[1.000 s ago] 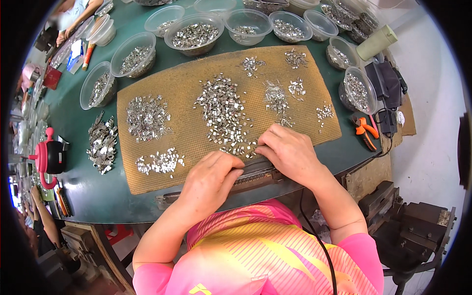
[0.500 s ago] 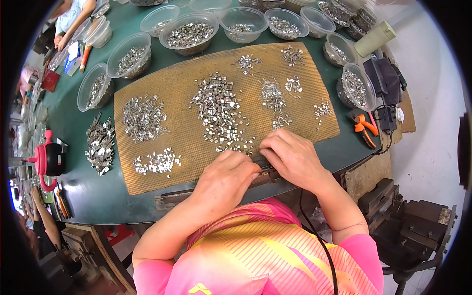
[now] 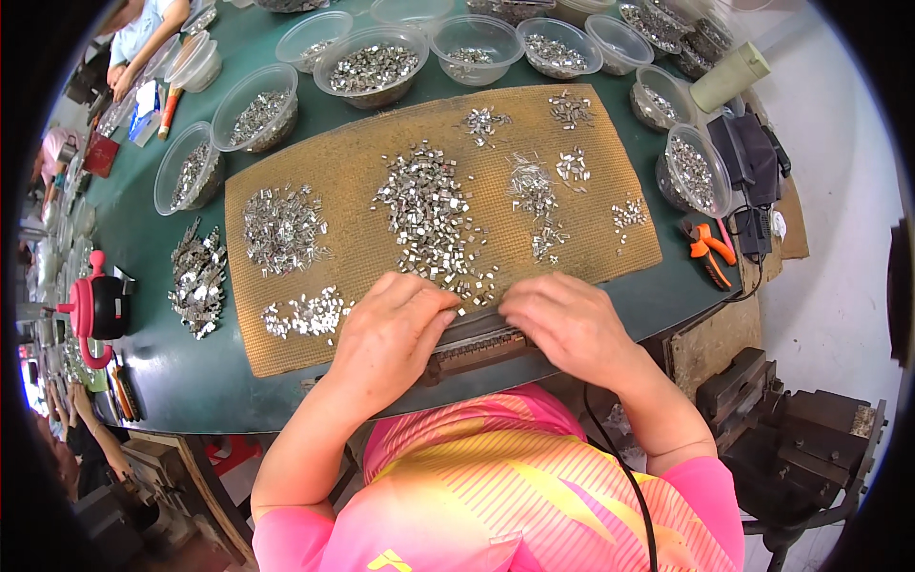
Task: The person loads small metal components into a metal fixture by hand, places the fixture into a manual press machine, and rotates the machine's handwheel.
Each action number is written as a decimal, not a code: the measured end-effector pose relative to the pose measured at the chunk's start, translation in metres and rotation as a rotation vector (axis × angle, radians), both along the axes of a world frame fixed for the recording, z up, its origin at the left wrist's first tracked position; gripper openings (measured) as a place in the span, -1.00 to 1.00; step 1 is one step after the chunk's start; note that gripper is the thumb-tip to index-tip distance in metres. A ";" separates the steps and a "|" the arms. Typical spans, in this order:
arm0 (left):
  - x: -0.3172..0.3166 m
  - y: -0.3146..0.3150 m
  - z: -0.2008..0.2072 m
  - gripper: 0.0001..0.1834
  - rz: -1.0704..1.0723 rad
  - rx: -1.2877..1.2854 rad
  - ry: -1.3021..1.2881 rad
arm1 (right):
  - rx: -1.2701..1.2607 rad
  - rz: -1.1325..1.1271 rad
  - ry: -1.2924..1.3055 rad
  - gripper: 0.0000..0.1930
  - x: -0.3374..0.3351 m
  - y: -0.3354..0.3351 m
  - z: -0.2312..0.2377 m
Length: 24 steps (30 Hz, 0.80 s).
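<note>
A dark, narrow metal bar with a row of small slots [image 3: 478,357] lies along the near edge of a tan textured mat [image 3: 348,157]. Over the bar's left part is my left hand [image 3: 393,329], thumb and fingertips pinched together beside the small metal pieces. Whatever sits in that pinch is too small to make out. My right hand [image 3: 570,324] bends over the bar's right end with its fingers closed, their tips partly hidden. Just beyond both hands spreads a big heap of small silvery metal pieces [image 3: 424,205].
Smaller piles of metal pieces [image 3: 283,227] dot the mat. Clear plastic bowls of parts [image 3: 370,69] ring its far side. Orange-handled pliers [image 3: 707,253] lie at right, a stack of metal strips [image 3: 197,278] at left. A pink-and-black pot [image 3: 95,310] stands farther left.
My left hand has shifted left and away from me to the heap's near edge, uncovering more of the slotted bar. My right hand has moved slightly nearer to me.
</note>
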<state>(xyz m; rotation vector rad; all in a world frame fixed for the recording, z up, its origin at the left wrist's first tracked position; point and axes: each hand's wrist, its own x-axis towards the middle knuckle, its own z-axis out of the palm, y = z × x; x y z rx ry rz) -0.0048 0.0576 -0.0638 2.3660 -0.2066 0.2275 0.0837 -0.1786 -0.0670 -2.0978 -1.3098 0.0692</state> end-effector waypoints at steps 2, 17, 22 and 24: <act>0.002 -0.003 -0.004 -0.84 -0.052 0.062 -0.016 | -0.007 -0.166 0.003 -0.86 0.007 0.007 -0.002; 0.005 -0.012 -0.009 -0.85 -0.011 0.168 -0.063 | -0.064 -0.128 -0.026 -0.89 0.025 0.011 -0.011; -0.002 -0.008 -0.006 -0.85 0.022 0.078 -0.045 | -0.099 -0.150 -0.120 -0.91 0.019 0.017 -0.012; -0.007 -0.006 -0.006 -0.85 0.049 0.033 -0.037 | -0.133 -0.140 -0.172 -0.90 0.019 0.019 -0.012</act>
